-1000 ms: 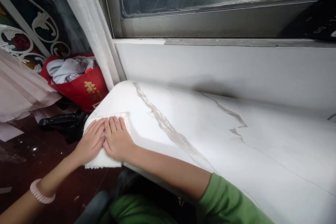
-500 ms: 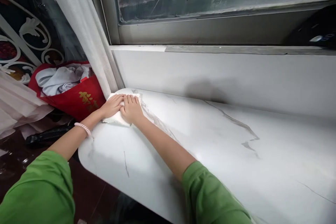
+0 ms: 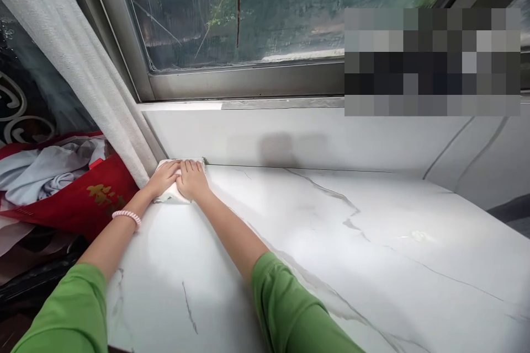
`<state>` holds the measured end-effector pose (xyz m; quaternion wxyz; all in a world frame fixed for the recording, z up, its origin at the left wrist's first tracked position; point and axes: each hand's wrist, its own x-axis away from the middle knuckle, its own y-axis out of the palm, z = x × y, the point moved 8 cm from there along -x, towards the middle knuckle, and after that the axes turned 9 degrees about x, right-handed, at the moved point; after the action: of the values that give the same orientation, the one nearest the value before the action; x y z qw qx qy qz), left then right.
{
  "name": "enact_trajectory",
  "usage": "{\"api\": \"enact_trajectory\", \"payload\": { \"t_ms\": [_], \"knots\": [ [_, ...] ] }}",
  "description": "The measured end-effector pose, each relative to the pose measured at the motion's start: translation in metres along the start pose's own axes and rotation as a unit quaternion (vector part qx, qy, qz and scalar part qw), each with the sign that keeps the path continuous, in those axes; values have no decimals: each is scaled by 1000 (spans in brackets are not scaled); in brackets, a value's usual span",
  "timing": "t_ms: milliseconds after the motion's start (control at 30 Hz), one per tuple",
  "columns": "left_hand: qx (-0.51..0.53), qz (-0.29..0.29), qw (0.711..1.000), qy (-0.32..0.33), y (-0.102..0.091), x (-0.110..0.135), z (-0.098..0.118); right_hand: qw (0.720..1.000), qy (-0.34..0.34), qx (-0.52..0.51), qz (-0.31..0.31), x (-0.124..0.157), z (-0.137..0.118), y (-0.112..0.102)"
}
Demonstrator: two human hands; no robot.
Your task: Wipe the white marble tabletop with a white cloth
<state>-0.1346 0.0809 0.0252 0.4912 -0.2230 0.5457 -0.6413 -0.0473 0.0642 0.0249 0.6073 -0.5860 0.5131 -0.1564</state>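
Note:
At the far left corner of a white marble-patterned tabletop (image 3: 323, 220), a folded white cloth (image 3: 171, 196) lies beside the foot of the curtain and the wall. My left hand (image 3: 163, 177) presses on its left part, fingers laid forward over it. My right hand (image 3: 192, 181) holds down the right part, its fingers close together and its thumb side touching my left hand. Much of the cloth is hidden under both hands. A pink-and-white twisted band (image 3: 127, 217) circles my left wrist.
Beyond the table runs a low white wall panel (image 3: 232, 135) under a metal-framed window (image 3: 248, 85). A pale curtain (image 3: 89, 60) hangs at the left. Below it stands a red bag (image 3: 95, 198) with grey-white fabric (image 3: 53, 168) inside. A pixelated patch covers the right window area.
My view has swung to the right, showing more of the table's right side. Both hands and the cloth have slid a little farther toward the wall.

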Motion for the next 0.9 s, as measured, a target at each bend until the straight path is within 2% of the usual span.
{"api": "enact_trajectory", "payload": {
  "t_ms": [133,233,333,433,533,633,767,900],
  "knots": [
    [-6,1,1000,-1,0,10,10,1000,-7,-1,1,10,-4,-3],
    [-21,-3,1000,-7,-2,30,25,1000,-27,-1,-10,24,-12,-7],
    [-50,2,999,-17,-5,66,41,997,-72,-10,-17,47,-29,-14],
    [-89,28,995,-26,-9,113,58,992,-125,-26,-19,76,-54,-25],
    [-126,59,990,-30,-15,161,77,984,-173,-40,-13,105,-81,-41],
    [-142,60,988,-28,-17,201,102,978,-201,-44,-21,129,-105,-58],
    [-148,50,987,-32,-15,233,133,977,-204,-43,-46,152,-123,-74],
    [-145,44,987,-58,-14,243,143,976,-199,-59,-59,162,-128,-80]
  ]
}}
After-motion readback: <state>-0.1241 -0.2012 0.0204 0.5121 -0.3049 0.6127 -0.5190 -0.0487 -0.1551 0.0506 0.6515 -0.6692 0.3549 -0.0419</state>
